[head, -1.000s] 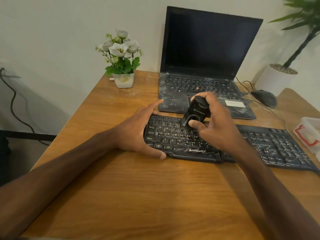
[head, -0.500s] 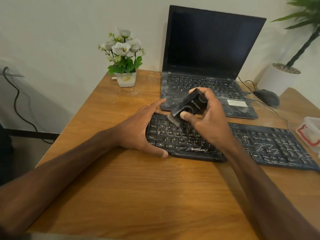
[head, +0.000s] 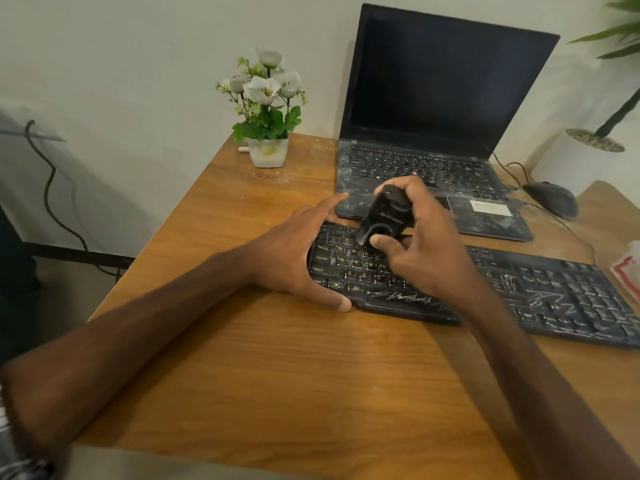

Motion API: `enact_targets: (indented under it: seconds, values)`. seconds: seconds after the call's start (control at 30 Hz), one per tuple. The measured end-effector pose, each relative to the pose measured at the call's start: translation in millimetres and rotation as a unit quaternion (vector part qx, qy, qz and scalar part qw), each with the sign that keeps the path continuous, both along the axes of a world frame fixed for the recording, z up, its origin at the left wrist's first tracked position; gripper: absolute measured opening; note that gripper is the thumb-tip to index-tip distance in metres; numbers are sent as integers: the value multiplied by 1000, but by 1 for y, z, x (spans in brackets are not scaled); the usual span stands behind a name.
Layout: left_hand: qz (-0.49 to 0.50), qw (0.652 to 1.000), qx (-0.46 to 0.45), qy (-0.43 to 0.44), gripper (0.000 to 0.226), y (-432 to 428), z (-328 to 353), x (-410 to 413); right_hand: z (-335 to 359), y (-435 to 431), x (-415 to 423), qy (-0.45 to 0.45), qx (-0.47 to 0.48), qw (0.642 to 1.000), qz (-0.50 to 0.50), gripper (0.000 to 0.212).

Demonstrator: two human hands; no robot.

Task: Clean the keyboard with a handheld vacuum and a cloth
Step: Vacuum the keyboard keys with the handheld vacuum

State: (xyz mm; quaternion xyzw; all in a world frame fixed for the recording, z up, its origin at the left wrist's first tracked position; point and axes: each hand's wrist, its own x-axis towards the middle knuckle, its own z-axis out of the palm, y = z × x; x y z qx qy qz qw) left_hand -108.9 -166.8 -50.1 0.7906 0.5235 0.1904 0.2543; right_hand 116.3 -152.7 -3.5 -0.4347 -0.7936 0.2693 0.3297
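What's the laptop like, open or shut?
Open. The laptop has its lid standing up at the back, so you can see both its dark screen and its dusty keys.

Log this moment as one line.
stage: vacuuming | right hand grips handheld vacuum, nozzle down at keyboard keys | left hand steadies keyboard's left end

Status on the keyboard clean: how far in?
Early. Left-end keys look cleaner. In hand: right hand holds the vacuum nozzle-down on them; left hand braces that end of the keyboard. Remaining: white dust streaks the right half, and no cloth wipe yet.
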Motion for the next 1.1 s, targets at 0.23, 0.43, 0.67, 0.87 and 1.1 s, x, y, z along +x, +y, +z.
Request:
enact_targets:
  seconds: [0.23,0.43,0.67,0.87,1.1]
  values:
    - [-8,1000,11,-18,154,3,-3,0,-2,6,-20,-2,35,999,25,59]
    - [-22,998,13,-57,159,6,-8,-2,-9,3,-33,117,17,993,8,58]
    - [-59,992,-98,-61,163,12,-2,-26,6,6,-2,89,11,996,-19,60]
    - [-52,989,-105,-88,164,13,1,-32,0,2,-17,12,20,999,26,61]
    - [-57,988,-87,-110,163,12,-1,-29,-6,5,-41,-7,56,997,54,59]
